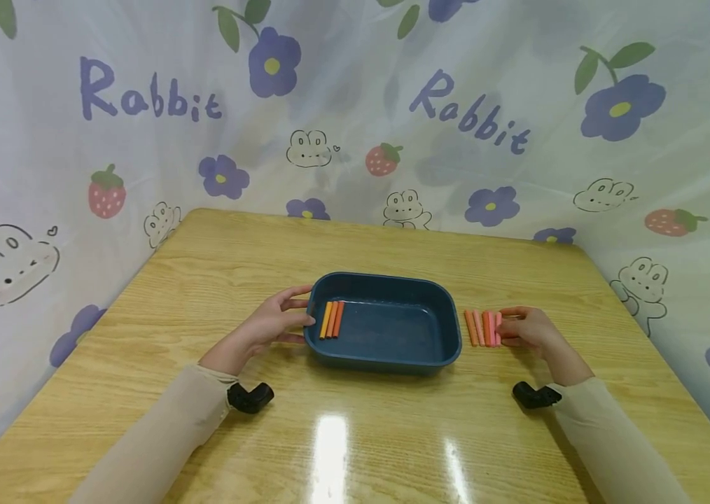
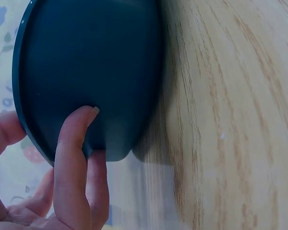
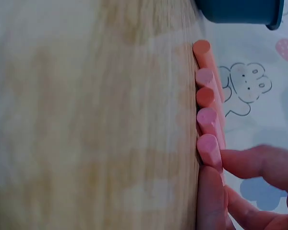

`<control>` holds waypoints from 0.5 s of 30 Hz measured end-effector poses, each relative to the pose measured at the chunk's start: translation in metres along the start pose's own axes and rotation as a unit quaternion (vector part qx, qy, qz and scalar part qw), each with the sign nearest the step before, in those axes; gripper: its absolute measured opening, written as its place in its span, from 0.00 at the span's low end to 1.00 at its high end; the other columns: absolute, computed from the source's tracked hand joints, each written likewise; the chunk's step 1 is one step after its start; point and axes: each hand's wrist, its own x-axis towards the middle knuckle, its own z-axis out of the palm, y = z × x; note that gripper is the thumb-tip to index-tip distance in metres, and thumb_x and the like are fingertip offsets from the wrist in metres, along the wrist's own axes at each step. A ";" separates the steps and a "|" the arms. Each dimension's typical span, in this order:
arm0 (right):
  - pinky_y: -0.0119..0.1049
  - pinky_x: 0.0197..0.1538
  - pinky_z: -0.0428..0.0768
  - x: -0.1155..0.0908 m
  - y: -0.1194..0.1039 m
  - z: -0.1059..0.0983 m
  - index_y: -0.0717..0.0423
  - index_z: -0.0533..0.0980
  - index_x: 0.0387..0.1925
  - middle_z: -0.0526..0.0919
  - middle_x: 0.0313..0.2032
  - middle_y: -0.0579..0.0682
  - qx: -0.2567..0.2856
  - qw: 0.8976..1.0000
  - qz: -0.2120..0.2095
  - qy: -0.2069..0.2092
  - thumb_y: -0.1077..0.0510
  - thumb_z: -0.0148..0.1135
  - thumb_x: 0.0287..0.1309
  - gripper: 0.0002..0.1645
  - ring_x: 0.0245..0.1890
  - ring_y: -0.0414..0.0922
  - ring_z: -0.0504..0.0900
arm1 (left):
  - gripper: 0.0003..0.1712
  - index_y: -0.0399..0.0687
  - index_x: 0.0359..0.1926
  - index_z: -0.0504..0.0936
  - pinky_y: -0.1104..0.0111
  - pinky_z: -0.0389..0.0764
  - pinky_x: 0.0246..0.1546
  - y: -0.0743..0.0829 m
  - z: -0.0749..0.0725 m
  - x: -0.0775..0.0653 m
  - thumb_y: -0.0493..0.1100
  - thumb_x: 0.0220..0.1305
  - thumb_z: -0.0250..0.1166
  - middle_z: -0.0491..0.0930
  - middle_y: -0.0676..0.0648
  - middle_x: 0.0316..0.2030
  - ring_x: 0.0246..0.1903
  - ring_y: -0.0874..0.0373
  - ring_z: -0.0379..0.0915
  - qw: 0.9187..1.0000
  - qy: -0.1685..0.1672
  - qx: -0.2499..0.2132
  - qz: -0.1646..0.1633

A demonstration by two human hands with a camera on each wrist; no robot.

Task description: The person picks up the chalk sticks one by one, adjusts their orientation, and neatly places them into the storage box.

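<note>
A dark blue oblong bin (image 1: 386, 360) stands on the table. Against its left end, my left hand (image 1: 269, 322) spreads its fairly straight fingers; in the left wrist view the fingertips touch the outer wall (image 2: 91, 62) and rim. Several yellow-to-red chalk sticks (image 1: 332, 320) lie side by side inside the bin's left end. To the right of the bin lies a row of orange and pink chalk sticks (image 1: 479, 328). My right hand (image 1: 528, 329) is at the row's right end, pinching the outermost pink chalk stick (image 3: 209, 146), which rests on the table with the others.
The wooden table (image 1: 235, 238) reaches back to a printed curtain (image 1: 355, 91) with rabbits and flowers, which also runs along both sides. Black curved pieces (image 1: 251, 397) sit at both wrists. Light reflects off the table's front part.
</note>
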 end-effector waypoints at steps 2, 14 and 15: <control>0.36 0.40 0.82 0.001 0.000 -0.001 0.78 0.52 0.64 0.71 0.49 0.65 -0.007 1.000 -0.003 -0.002 0.66 0.58 0.59 0.38 0.33 0.41 0.81 | 0.38 0.49 0.70 0.55 0.54 0.80 0.39 0.000 0.000 0.000 0.30 0.61 0.58 0.59 0.34 0.63 0.50 0.40 0.72 1.000 -0.001 0.001 0.001; 0.38 0.42 0.81 -0.002 -0.003 -0.002 0.71 0.49 0.67 0.75 0.41 0.51 0.082 0.997 0.008 0.010 0.67 0.56 0.59 0.40 0.34 0.40 0.81 | 0.39 0.48 0.70 0.55 0.55 0.81 0.39 0.000 0.000 -0.002 0.31 0.61 0.60 0.58 0.33 0.63 0.49 0.41 0.73 1.000 -0.002 0.000 0.002; 0.37 0.42 0.81 -0.002 -0.003 -0.002 0.71 0.47 0.68 0.76 0.40 0.49 0.100 0.995 0.010 0.008 0.67 0.56 0.60 0.40 0.34 0.40 0.81 | 0.39 0.48 0.71 0.54 0.55 0.81 0.39 0.000 0.000 -0.002 0.31 0.61 0.60 0.58 0.33 0.63 0.49 0.40 0.73 1.000 -0.005 0.000 0.004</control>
